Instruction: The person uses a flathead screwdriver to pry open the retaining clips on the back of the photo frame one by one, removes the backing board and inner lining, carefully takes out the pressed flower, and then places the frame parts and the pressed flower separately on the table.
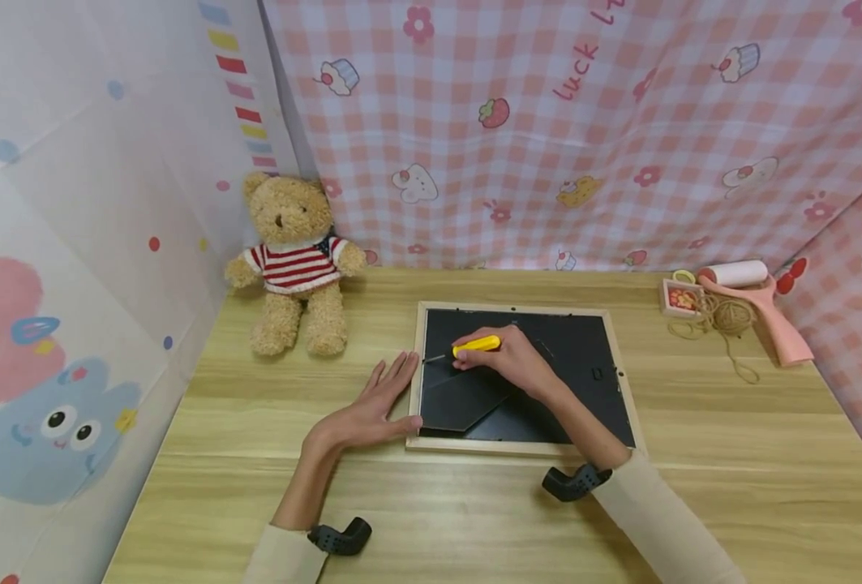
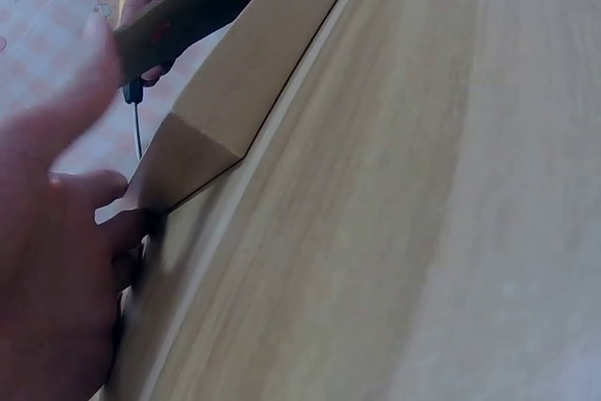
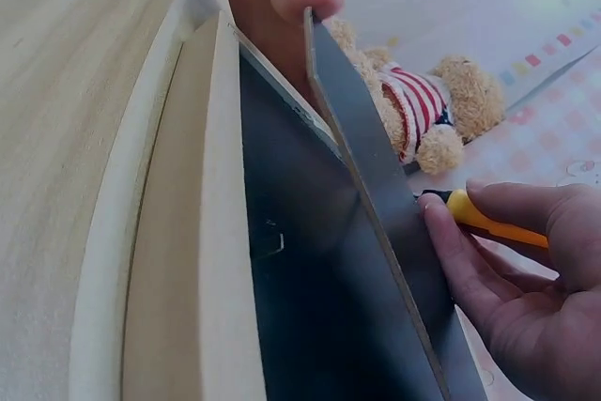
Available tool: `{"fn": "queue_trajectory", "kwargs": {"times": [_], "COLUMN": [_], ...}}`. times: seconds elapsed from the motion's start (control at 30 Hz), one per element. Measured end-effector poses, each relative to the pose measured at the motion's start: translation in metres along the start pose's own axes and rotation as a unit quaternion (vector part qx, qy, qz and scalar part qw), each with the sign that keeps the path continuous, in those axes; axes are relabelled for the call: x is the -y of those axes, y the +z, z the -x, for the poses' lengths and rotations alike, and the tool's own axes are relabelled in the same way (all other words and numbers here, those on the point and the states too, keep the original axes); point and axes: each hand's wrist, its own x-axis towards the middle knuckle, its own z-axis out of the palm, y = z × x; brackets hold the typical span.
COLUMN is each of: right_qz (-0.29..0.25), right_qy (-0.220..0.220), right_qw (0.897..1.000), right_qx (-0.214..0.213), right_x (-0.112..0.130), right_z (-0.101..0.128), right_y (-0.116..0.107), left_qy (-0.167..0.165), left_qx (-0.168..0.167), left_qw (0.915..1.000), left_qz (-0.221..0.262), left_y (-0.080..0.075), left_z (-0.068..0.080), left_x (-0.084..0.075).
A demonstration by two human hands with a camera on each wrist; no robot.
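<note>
A wooden picture frame lies face down on the table, its black backing upward and a black stand flap partly lifted. My right hand grips a yellow-handled screwdriver, whose tip points at the frame's left inner edge. My left hand rests flat on the table beside the frame's left side, its thumb against the lower left corner. In the right wrist view the raised flap stands beside the screwdriver. The left wrist view shows the frame's edge and my left hand.
A teddy bear in a striped jumper sits at the back left of the wooden table. At the back right lie a pink lint roller, a ball of twine and a small box. Patterned cloth walls enclose the table.
</note>
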Motion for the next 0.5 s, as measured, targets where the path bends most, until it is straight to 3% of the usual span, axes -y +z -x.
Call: {"fn": "queue_trajectory", "kwargs": {"times": [0.2,0.5], "right_qz": [0.031,0.139], "right_qy": [-0.008,-0.043], "right_qw": [0.999,0.989], "right_qx": [0.008,0.030], "right_x": [0.008,0.029], "right_z": [-0.005,-0.020], "right_y": [-0.001,0.004], "left_qy": [0.006,-0.011], "left_qx": [-0.001,-0.002], "left_qw": [0.9999,0.9998], "left_qz": [-0.015,-0.016], "left_y": [0.002,0.004], "left_z": [-0.002,-0.003], "left_x": [0.001,0.001]}}
